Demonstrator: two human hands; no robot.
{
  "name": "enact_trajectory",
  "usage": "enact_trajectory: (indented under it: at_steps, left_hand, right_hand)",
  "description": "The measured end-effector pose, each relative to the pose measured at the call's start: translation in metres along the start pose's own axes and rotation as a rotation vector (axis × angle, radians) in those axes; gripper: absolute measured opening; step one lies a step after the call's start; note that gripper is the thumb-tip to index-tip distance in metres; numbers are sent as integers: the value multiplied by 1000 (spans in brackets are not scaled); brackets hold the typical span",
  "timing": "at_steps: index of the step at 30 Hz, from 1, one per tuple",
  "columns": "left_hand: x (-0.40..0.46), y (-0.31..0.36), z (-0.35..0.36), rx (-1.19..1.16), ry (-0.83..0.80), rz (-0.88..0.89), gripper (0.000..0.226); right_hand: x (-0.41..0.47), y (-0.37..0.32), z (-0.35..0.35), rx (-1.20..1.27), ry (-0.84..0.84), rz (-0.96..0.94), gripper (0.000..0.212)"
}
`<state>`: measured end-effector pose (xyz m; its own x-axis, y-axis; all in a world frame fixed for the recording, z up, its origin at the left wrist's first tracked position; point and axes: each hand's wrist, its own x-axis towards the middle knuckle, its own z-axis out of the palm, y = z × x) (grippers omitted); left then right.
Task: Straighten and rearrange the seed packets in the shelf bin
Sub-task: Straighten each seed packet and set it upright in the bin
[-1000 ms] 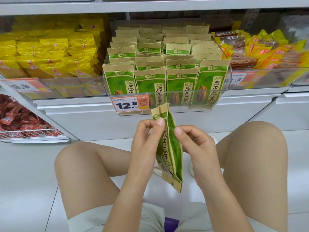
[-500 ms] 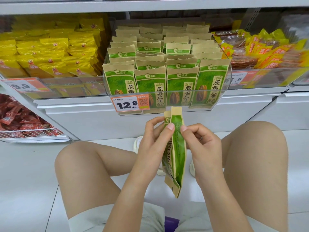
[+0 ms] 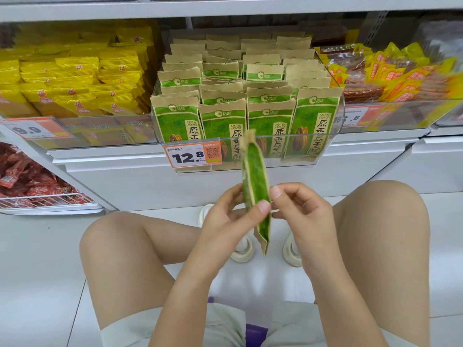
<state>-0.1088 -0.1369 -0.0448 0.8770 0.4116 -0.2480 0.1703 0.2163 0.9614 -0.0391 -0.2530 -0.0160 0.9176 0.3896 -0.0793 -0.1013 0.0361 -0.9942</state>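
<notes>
A green seed packet (image 3: 256,186) is held up edge-on in front of the clear shelf bin (image 3: 335,136), w/ its top near the bin's front wall. The left hand (image 3: 230,216) pinches it, thumb on the near side. The right hand (image 3: 300,211) pinches the other side w/ curled fingers. More green seed packets (image 3: 223,123) stand in rows in the bin. An orange price tag (image 3: 191,156) says 12.8. Yellow snack bags (image 3: 75,83) sit to the left, red & yellow packs (image 3: 390,76) to the right.

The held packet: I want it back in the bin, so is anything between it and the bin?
Only the bin's clear front wall stands between; the held packet, pinched by both hands, must clear it.
</notes>
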Motion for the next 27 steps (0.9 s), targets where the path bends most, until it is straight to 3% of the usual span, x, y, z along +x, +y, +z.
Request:
enact_trajectory:
  at_steps: [4,8,10,12,27]
  left_hand:
    - [2,6,-7,-144,173,24,80]
    - [0,9,-8,-153,232,31,79]
    - [0,10,-7,-160,230,23,69]
    - [0,10,-7,-176,219,15,63]
    - [-3,12,-7,-213,114,-15,47]
  right_hand:
    - [-3,4,6,-86,-152,70,22]
    - [-4,6,7,-97,-174,72,14]
    - [-4,6,8,-89,-176,49,6]
    - [-5,6,7,-98,-175,13,13]
    - [-5,6,5,-99,-190,-31,10]
